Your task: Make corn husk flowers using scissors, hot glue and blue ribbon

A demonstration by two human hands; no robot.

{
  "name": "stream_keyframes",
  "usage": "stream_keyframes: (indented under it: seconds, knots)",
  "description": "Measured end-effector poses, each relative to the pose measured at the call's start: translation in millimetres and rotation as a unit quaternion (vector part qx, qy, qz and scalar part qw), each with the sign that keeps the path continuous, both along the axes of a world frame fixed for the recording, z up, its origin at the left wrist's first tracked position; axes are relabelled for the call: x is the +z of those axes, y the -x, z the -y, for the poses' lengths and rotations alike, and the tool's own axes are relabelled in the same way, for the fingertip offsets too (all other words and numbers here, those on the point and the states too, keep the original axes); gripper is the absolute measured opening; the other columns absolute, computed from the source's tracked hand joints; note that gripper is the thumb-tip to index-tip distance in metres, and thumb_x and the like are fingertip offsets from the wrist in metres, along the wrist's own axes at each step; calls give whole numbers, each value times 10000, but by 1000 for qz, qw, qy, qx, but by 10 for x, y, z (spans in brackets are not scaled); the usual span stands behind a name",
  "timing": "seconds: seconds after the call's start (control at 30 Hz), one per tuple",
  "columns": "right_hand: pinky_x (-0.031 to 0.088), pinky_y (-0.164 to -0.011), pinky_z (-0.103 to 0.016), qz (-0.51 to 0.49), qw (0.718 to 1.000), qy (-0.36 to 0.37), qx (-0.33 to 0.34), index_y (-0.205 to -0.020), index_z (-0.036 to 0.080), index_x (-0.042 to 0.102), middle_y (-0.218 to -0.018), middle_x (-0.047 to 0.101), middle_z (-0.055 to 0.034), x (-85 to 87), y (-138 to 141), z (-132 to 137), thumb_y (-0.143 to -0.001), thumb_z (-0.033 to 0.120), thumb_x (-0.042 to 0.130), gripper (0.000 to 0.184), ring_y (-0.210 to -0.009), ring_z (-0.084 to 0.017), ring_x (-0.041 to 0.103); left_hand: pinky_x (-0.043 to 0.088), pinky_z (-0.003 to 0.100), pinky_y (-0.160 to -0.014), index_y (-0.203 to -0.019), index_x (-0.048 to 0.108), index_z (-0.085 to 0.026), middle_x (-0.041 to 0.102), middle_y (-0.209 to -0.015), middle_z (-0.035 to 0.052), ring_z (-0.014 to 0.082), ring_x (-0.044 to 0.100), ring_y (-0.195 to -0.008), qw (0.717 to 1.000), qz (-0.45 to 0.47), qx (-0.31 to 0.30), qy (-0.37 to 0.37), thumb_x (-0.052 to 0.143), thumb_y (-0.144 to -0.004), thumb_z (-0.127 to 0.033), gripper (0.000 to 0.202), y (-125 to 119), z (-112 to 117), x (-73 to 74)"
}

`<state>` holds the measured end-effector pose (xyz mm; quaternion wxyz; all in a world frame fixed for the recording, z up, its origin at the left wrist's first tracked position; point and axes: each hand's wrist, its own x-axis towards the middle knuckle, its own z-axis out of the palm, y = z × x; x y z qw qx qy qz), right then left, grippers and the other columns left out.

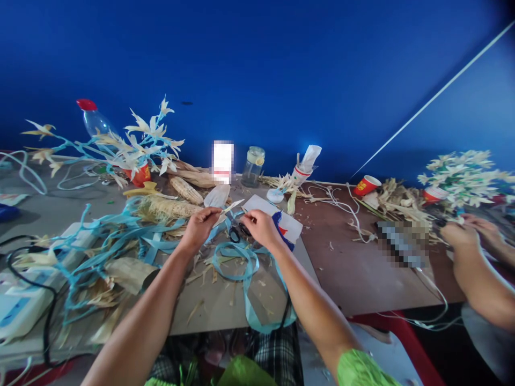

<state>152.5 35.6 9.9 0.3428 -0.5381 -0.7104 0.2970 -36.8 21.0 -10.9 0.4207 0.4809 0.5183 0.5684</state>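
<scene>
My left hand [203,225] is closed in a pinch on a pale corn husk strip [234,206], whose narrow end points up to the right. A short gap away, my right hand [260,228] has its thumb and fingers pressed together. Whatever those fingers hold is too small to make out. Below and between both hands lies a black ring-shaped object [234,234], partly hidden. Light blue ribbon [235,268] loops across the table under the hands. At left, blue-wrapped branches [80,262] lie among loose husks.
Blue branches with husk flowers [147,128] stand at the back left, near a corn cob [185,191]. A glass jar [252,169] and a paper cup [301,174] are behind my hands. A power strip [24,300] lies left. At right, a co-worker's hands [462,233] work beside a phone [400,244].
</scene>
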Motion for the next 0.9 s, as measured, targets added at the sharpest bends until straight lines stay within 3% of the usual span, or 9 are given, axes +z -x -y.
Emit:
stream_keyframes:
  seconds: [0.13,0.27,0.37,0.5,0.7,0.9]
  knots:
    - [436,-778,-300,272,961,-30,34,-1022,186,653,-1017,649,-115,35,45,130,-837,332,552,256,-888,-215,624,381,232,-568,-784,708,-160,612,-647,10,131,505,-596,998,-53,18,-26,628,-674,-304,198,13,-18,-9]
    - [444,-771,-337,375,925,-25,55,-1045,181,627,-1031,637,-139,45,102,212,-844,424,527,331,-939,-268,619,362,230,-551,-805,694,-152,602,-655,8,117,476,-566,998,-40,33,-26,609,-688,-317,220,20,-18,-22]
    - [445,-774,-350,397,916,-19,61,-1082,182,594,-1063,622,-139,4,138,225,-839,454,524,371,-945,-272,614,343,232,-539,-821,689,-149,577,-627,3,113,456,-546,998,-29,42,-21,606,-689,-336,244,17,-14,-22]
    - [438,-791,-338,402,913,-23,61,-1096,188,570,-1069,609,-122,-37,149,215,-853,385,512,319,-976,-256,601,329,232,-529,-815,680,-147,519,-564,-13,111,441,-532,998,-3,54,-12,616,-672,-335,245,2,5,27]
    - [433,-815,-355,418,907,-28,43,-1113,198,556,-1126,578,-121,18,144,236,-813,473,548,407,-994,-263,589,276,211,-471,-791,660,-132,460,-517,-37,81,376,-481,997,41,65,-4,626,-652,-318,234,-29,34,105]
    - [426,-835,-365,418,907,-17,52,-1075,173,556,-1051,642,-117,-10,193,228,-846,382,496,316,-1010,-263,595,265,201,-455,-808,662,-137,475,-537,-34,67,381,-477,996,64,54,-16,642,-672,-309,220,-13,30,61]
